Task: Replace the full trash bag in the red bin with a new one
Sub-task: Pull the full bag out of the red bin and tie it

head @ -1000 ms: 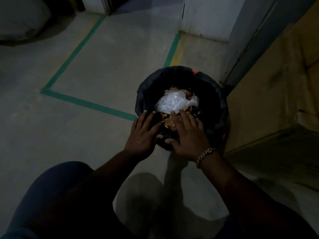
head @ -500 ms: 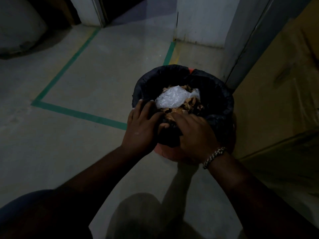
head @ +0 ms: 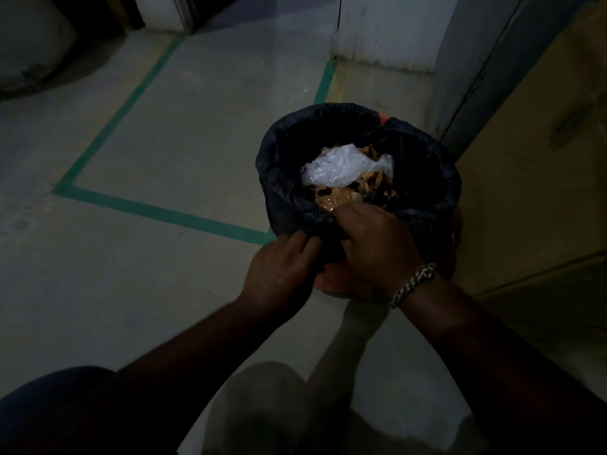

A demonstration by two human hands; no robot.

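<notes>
The red bin (head: pixel 331 282) stands on the floor, lined with a black trash bag (head: pixel 282 178) folded over its rim. Inside the bag lie crumpled clear plastic (head: pixel 338 167) and brown tape scraps (head: pixel 338 198). My left hand (head: pixel 279 274) grips the bag's folded edge at the near rim. My right hand (head: pixel 377 241), with a bracelet on the wrist, curls its fingers over the same near edge and holds the bag. A strip of red rim (head: pixel 382 118) shows at the far side.
A tan cabinet or box (head: pixel 532 192) stands close on the right of the bin. Green floor tape (head: pixel 157 211) runs on the left. A white wall corner (head: pixel 387 31) is behind, and a grey rounded mass (head: pixel 29 44) sits at far left.
Both hands went from lying flat on the bag's near rim to curling round its edge. The bag edge has been pulled down and back, baring red bin below the hands.
</notes>
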